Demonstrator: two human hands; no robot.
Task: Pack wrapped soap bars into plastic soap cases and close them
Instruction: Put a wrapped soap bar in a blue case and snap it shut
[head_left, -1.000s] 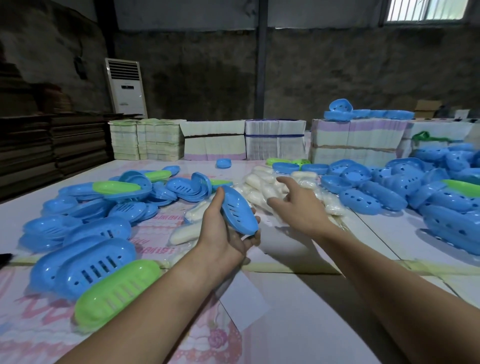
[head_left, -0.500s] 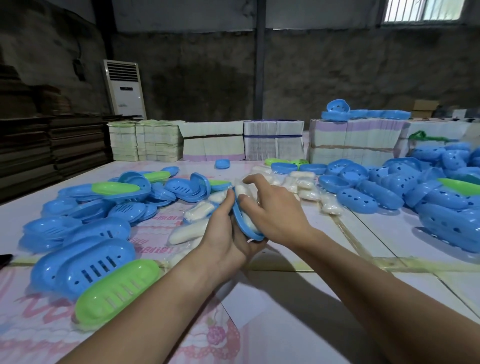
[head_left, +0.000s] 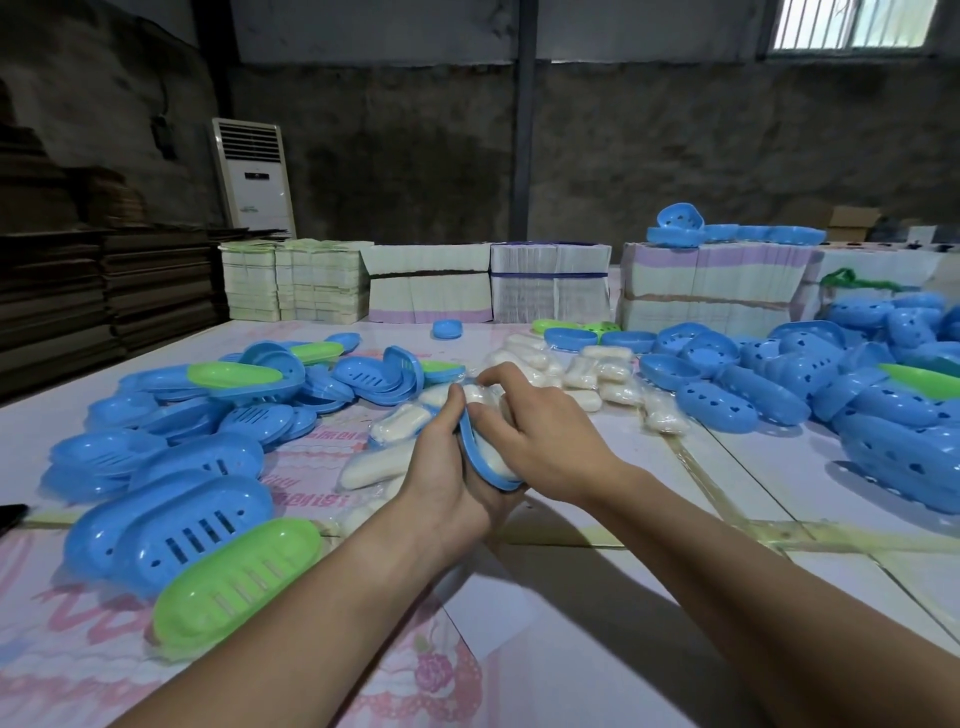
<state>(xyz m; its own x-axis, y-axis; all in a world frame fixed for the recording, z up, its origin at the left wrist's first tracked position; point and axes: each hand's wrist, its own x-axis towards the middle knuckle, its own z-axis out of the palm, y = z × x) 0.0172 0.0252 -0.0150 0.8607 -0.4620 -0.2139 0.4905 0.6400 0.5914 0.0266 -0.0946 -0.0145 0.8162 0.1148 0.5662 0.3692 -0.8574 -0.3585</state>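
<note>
My left hand (head_left: 451, 467) grips a blue case half (head_left: 480, 467) held on edge above the table's middle. A white wrapped soap bar (head_left: 485, 449) lies in that half, and my right hand (head_left: 540, 436) curls over it and presses it in with thumb and fingers. More wrapped soap bars (head_left: 597, 376) lie in a loose heap just beyond my hands, and a few others (head_left: 374, 467) lie to the left of them. Blue and green slotted case halves (head_left: 197, 540) are piled at the near left.
Blue perforated case halves (head_left: 831, 395) crowd the right side of the table. Stacks of flat printed cartons (head_left: 550, 283) line the far edge. A floor air conditioner (head_left: 253, 176) stands at the back left. Bare tabletop (head_left: 597, 649) lies between my forearms.
My right hand came back from the soap heap with a bar and set it into the blue case half held by my left hand. Both hands now close around it.
</note>
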